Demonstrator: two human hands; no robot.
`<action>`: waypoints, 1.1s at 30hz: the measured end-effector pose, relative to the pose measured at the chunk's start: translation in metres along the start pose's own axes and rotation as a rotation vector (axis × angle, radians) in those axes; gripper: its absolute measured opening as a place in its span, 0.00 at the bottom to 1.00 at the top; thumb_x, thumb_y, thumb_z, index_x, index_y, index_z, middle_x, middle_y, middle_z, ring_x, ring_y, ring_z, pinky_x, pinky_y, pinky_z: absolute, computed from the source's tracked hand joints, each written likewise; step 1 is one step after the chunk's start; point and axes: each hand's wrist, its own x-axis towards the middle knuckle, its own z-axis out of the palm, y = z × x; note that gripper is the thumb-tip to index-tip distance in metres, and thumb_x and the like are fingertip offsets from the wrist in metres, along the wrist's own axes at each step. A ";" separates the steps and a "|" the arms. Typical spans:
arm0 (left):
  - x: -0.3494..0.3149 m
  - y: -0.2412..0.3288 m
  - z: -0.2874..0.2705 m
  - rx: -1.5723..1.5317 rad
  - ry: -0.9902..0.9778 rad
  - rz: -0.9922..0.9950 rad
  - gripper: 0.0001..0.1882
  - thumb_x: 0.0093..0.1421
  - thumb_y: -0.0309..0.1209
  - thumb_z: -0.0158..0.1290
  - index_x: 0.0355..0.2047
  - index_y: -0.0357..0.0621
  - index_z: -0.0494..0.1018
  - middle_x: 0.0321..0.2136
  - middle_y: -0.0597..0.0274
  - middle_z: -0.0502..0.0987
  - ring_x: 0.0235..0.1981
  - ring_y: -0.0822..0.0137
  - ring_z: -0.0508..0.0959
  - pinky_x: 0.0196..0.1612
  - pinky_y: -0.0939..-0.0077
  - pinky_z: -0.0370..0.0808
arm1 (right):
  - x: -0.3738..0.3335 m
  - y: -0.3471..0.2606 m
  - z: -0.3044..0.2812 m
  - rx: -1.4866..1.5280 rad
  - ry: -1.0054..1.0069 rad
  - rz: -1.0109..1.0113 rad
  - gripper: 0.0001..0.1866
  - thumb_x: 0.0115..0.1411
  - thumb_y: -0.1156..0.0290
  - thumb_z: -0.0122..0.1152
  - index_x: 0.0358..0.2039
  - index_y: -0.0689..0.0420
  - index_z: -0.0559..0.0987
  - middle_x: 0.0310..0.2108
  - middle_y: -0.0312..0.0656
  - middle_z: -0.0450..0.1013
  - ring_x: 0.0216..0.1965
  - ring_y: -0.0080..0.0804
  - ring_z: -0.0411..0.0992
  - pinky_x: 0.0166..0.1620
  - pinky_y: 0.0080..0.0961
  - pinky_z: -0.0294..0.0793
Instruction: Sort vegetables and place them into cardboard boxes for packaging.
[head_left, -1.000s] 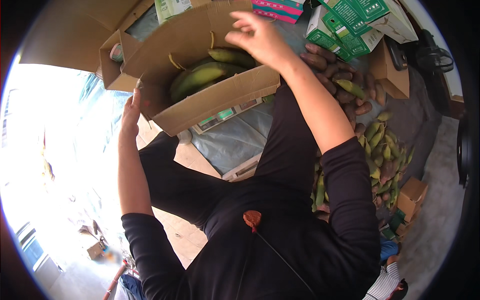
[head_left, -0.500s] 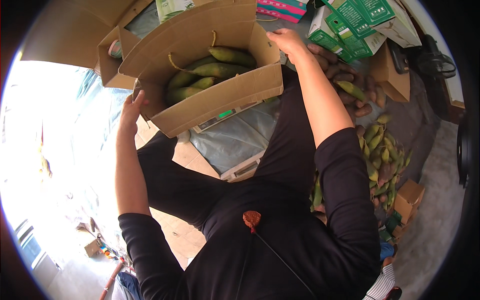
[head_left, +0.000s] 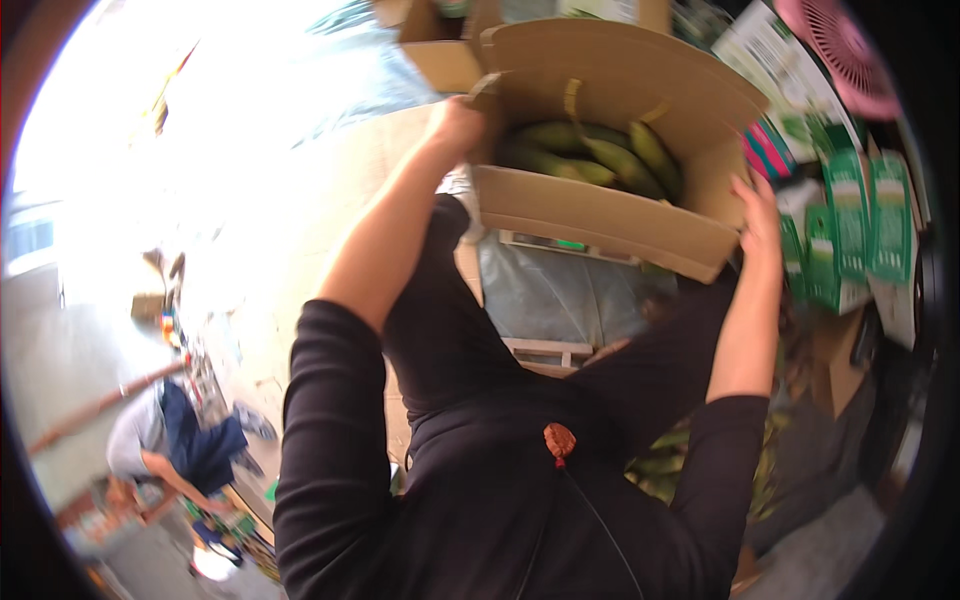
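Observation:
An open cardboard box with its lid flap raised sits between my hands, tilted so that I see into it. Several long green fruits, their kind unclear, lie inside, with yellow cord handles hanging over them. My left hand is closed on the box's left end. On the right end wall my right hand has closed, fingers along the edge. Just below the box shows a device with a green-lit display, probably a scale; whether the box touches it I cannot tell.
Grey plastic sheeting spreads between my legs. Green-and-white cartons and a pink fan stand at the right. A smaller cardboard box is beyond my left hand. Another person is low at the far left.
The view has swung left, bringing another person and the pink fan into sight. My right hand has gone from the box's upper right corner to lower on its end wall.

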 end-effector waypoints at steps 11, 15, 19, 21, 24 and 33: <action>-0.026 0.036 -0.147 -0.402 0.095 -0.011 0.04 0.41 0.29 0.55 0.17 0.42 0.73 0.17 0.66 0.70 0.21 0.71 0.66 0.25 0.72 0.60 | -0.020 -0.161 0.067 -0.092 -0.228 -0.136 0.20 0.59 0.67 0.58 0.50 0.59 0.69 0.33 0.32 0.68 0.37 0.21 0.67 0.42 0.20 0.67; -0.021 -0.026 -0.237 -0.453 0.198 0.209 0.09 0.55 0.32 0.52 0.24 0.42 0.77 0.19 0.65 0.74 0.21 0.71 0.73 0.23 0.73 0.68 | -0.039 -0.204 0.138 -0.046 -0.426 -0.207 0.20 0.59 0.65 0.57 0.51 0.59 0.70 0.36 0.33 0.70 0.40 0.21 0.68 0.46 0.19 0.65; -0.075 -0.062 -0.313 -0.559 0.293 0.058 0.11 0.52 0.32 0.54 0.33 0.37 0.75 0.29 0.59 0.77 0.30 0.68 0.76 0.35 0.73 0.71 | -0.067 -0.207 0.217 -0.050 -0.532 -0.285 0.26 0.54 0.64 0.63 0.51 0.60 0.69 0.38 0.38 0.72 0.41 0.24 0.70 0.45 0.23 0.67; -0.099 -0.082 -0.328 -0.419 0.313 0.000 0.15 0.56 0.34 0.54 0.38 0.34 0.73 0.31 0.56 0.77 0.30 0.68 0.77 0.36 0.75 0.74 | -0.085 -0.200 0.249 -0.137 -0.558 -0.267 0.28 0.55 0.64 0.62 0.54 0.59 0.67 0.38 0.37 0.72 0.41 0.23 0.69 0.45 0.21 0.65; -0.144 -0.166 -0.372 -0.434 0.409 -0.138 0.14 0.53 0.34 0.51 0.35 0.36 0.74 0.30 0.60 0.76 0.32 0.70 0.73 0.39 0.74 0.68 | -0.146 -0.179 0.321 -0.062 -0.679 -0.113 0.30 0.55 0.68 0.61 0.56 0.60 0.62 0.40 0.41 0.72 0.37 0.30 0.71 0.41 0.25 0.69; -0.312 -0.385 -0.353 -0.392 0.462 -0.317 0.13 0.55 0.41 0.52 0.33 0.45 0.73 0.27 0.71 0.68 0.29 0.76 0.65 0.34 0.78 0.63 | -0.241 0.057 0.467 -0.874 -1.045 -0.140 0.55 0.44 0.56 0.66 0.64 0.65 0.43 0.55 0.55 0.61 0.54 0.47 0.62 0.59 0.35 0.59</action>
